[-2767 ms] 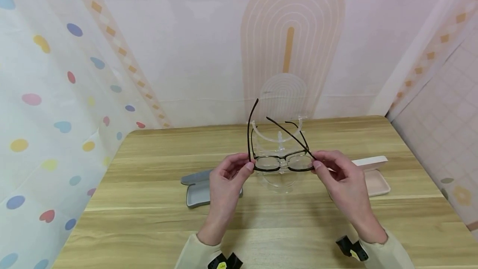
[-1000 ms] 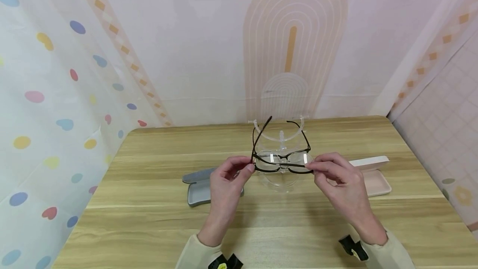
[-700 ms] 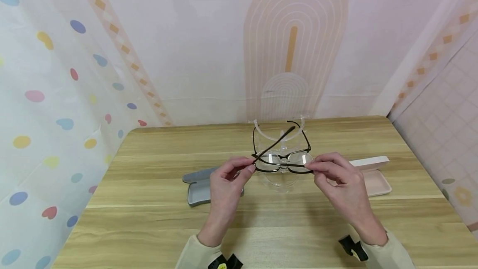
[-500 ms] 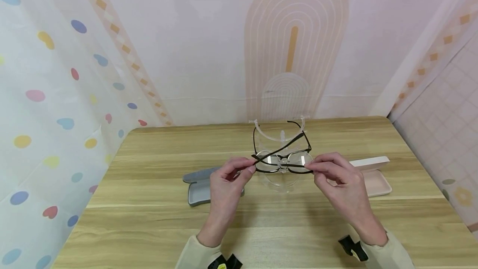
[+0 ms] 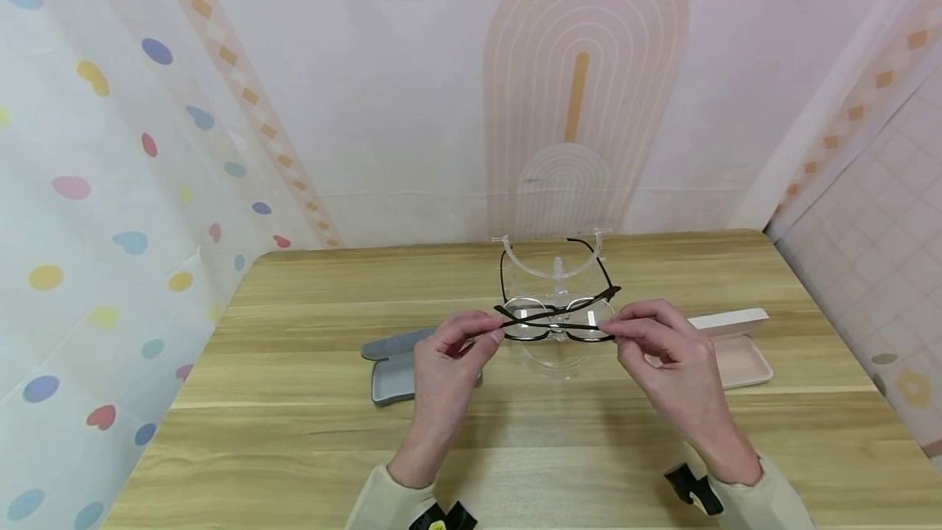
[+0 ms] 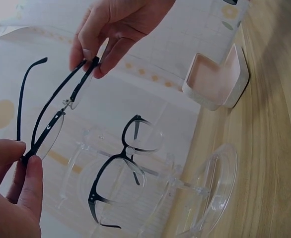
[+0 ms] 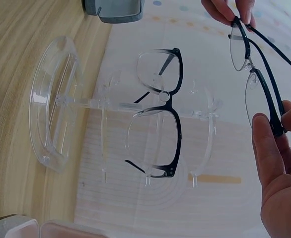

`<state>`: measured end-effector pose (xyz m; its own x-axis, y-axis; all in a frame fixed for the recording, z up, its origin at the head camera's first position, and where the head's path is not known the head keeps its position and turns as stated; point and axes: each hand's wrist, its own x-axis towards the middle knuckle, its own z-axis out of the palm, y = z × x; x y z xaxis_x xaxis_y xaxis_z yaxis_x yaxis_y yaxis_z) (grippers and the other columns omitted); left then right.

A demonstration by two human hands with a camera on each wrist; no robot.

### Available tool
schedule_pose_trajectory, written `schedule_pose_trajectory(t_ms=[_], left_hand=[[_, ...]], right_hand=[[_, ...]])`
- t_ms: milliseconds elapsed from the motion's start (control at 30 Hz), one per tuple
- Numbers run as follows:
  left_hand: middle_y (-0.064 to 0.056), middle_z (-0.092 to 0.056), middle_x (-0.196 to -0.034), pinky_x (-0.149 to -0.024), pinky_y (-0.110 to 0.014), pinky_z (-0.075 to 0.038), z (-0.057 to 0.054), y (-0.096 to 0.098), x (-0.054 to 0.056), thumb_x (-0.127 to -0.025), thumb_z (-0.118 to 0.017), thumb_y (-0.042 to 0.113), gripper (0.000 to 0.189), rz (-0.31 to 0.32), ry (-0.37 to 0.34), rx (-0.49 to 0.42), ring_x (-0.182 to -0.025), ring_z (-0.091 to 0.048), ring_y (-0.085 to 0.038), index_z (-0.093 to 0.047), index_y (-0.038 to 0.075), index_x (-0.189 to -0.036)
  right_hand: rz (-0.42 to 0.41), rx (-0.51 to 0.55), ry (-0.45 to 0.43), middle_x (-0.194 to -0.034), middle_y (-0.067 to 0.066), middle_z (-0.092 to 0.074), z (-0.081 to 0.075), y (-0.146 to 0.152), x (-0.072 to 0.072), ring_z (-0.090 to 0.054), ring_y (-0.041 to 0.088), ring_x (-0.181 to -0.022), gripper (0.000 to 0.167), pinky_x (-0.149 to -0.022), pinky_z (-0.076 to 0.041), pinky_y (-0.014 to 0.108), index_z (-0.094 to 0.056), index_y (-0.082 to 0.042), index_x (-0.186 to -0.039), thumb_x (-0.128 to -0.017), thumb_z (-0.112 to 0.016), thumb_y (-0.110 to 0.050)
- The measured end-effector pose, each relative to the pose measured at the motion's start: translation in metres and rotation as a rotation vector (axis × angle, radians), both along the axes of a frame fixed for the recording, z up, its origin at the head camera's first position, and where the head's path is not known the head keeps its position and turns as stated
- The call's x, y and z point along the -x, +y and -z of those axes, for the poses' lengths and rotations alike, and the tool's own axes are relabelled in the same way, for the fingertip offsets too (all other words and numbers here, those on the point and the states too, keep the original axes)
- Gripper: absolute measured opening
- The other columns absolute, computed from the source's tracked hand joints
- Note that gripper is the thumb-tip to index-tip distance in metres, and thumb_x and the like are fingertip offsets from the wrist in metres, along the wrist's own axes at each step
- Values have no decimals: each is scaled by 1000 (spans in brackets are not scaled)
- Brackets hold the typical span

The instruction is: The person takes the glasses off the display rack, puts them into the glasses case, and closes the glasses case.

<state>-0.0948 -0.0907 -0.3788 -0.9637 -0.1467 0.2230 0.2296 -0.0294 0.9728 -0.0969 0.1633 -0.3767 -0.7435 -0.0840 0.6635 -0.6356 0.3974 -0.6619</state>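
Observation:
Both hands hold a pair of black half-rim eyeglasses (image 6: 47, 131) up in front of a clear display stand (image 5: 557, 272). At the left end of the frame, my left hand (image 5: 450, 379) pinches the corner by the hinge between thumb and fingers. My right hand (image 5: 677, 362) pinches the other end, its fingers on a folded temple. The two temples cross behind the lenses in the head view; one still stands out at an angle in the left wrist view. A second pair of black-framed eyeglasses (image 7: 179, 134) sits on the stand, temples unfolded.
An opened grey glasses case (image 5: 393, 380) lies left on the wooden table (image 5: 294, 448), partly behind the left hand. To the right is an opened white case with pink lining (image 5: 745, 362), partly behind the right hand. A patterned curtain (image 5: 368, 105) hangs behind.
Both temples of the held eyeglasses stood up at first. The right one has folded in, then the left one has swung down to the right across it. The hands have barely shifted.

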Motion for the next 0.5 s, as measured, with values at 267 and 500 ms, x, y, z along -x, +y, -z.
schedule_pose_trajectory(t_ms=[267,500], left_hand=[[-12,-70,-106,-85,-24,-58,0,0,-1,-87,-77,-3,13,-1,-13,2,-100,-68,-22,-81,0,-99],[-12,-70,-107,-86,-25,-58,0,0,-1,-87,-77,-3,13,-3,-25,-3,-101,-68,-21,-81,-1,-99]], right_hand=[[-10,23,14,-101,3,-66,0,-1,0,-65,2,-88,36,-73,-57,14,-81,-2,-94,-79,-60,23],[6,36,-10,-101,2,-65,-1,-2,-1,-66,2,-86,34,-73,-57,14,-80,-3,-96,-81,-62,22]])
